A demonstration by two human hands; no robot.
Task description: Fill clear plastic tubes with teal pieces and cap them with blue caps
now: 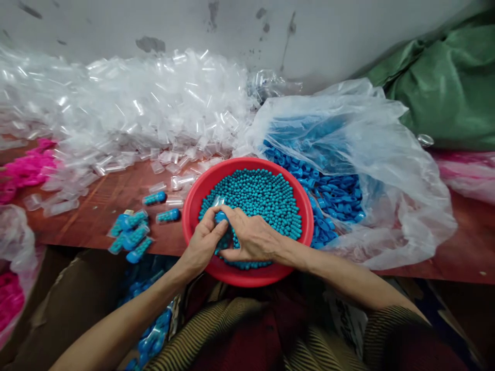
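Note:
Above a red basin [188, 216] of small turquoise balls [266, 193], my hands meet around a small clear tube with a blue cap [221, 217]. My left hand [204, 234] is closed on it, the thumb pressed near the cap. The fingers of my right hand [251, 234] curl onto the same piece from the other side, with its thumb lower down, near the balls. Much of the piece is hidden by fingers. Left of the basin lie two filled tubes with blue caps, one a filled tube [168, 215], beside a small pile of filled tubes [131, 234].
Many empty clear tubes [154, 103] are heaped along the wall. At right, blue plastic caps [336, 193] spill from a clear plastic bag [410, 196]. Pink pieces [31, 167] lie at left. Below the table edge, a cardboard box [73, 304] stands by more blue-capped tubes [154, 330].

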